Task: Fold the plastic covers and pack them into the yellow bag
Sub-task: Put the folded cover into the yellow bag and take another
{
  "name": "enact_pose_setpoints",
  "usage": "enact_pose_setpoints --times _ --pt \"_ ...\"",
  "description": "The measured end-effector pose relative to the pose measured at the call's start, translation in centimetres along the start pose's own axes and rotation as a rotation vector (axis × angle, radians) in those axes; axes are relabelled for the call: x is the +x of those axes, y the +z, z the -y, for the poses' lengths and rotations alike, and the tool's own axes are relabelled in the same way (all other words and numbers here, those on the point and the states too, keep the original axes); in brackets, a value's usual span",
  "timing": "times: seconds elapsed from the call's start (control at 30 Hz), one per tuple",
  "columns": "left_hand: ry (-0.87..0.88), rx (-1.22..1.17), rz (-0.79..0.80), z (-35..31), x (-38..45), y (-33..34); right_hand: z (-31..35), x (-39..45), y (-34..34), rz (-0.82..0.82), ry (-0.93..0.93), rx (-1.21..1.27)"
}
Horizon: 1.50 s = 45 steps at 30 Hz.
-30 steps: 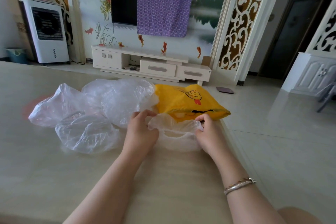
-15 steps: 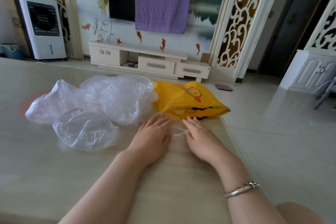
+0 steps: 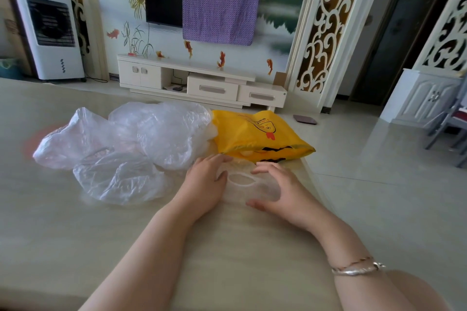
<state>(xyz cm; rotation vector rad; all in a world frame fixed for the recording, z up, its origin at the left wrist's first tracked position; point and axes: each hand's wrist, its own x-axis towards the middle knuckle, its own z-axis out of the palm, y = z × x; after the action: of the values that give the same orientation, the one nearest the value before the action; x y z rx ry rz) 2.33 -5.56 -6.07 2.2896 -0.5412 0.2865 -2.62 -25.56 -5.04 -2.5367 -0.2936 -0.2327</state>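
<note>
Beige table (image 3: 63,235) under clear plastic covers (image 3: 141,144), yellow bag (image 3: 252,134).

The bag (image 3: 255,137) is showing bright yellow with a red and black cartoon print. The plastic covers (image 3: 131,149) are looking clear and whitish. The cloth (image 3: 221,0) is showing purple with fine white dots.

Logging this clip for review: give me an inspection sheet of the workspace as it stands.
Surface: pale table, faint red patch at left.
Job's things: flattened plastic cover under both hands; crumpled covers piled left; yellow bag lying behind, mouth toward the hands.
Clutter: nothing seen.
Hands: left hand flat on the cover; right hand spread over it, bracelet on wrist.
Cables: cord on floor by air cooler.
Surroundings: TV stand, purple cloth over TV.
</note>
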Motion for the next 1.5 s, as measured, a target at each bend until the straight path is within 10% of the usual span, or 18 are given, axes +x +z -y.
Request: enact_pose_setpoints --times 0.93,1.5 --pt "-0.145 -0.277 -0.072 -0.2 0.1 0.1 -0.4 1.6 1.0 -0.354 0.234 0.059" --pt "-0.232 0.587 -0.155 -1.3 -0.3 0.7 0.0 2.4 1.7 -0.235 0.306 -0.554"
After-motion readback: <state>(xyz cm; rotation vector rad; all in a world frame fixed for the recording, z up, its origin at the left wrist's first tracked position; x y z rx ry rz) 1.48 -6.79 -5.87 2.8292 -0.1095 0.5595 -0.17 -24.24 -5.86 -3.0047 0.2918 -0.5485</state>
